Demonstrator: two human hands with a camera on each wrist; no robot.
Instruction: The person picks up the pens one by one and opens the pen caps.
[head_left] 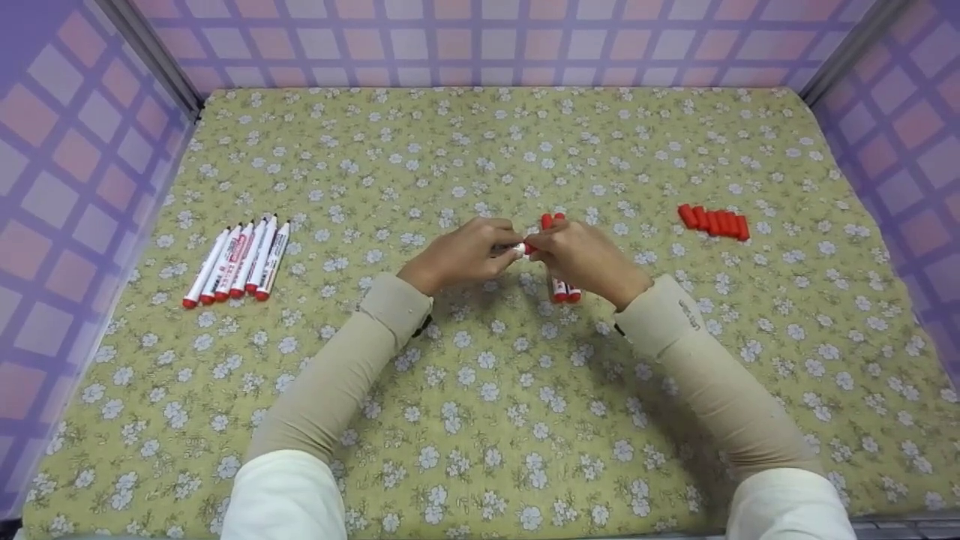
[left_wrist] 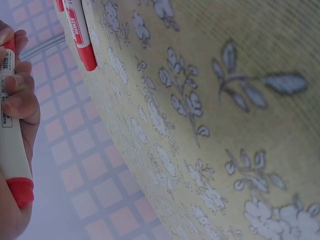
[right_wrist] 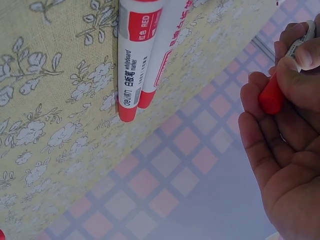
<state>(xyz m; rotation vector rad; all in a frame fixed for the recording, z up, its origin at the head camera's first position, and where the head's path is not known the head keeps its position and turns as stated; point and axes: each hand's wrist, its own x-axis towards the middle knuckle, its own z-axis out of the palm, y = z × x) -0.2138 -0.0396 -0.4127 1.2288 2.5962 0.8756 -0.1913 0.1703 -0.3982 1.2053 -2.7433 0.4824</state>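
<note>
Left hand (head_left: 476,251): fingers (left_wrist: 25,102) curled round whiteboard marker (left_wrist: 11,145).
Right hand (head_left: 583,256): fingers pinch its red cap (right_wrist: 271,97).
Under right hand: two capped markers (head_left: 560,289).
Far right: loose caps (head_left: 713,221).

Floral cloth (head_left: 480,420); markers (head_left: 242,259); red caps (head_left: 713,223)

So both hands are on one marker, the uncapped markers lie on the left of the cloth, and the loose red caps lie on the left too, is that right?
No, the loose red caps lie on the right, as the head view shows. The rest holds: the left hand and right hand are both on one marker, and the uncapped markers lie on the left.
</note>
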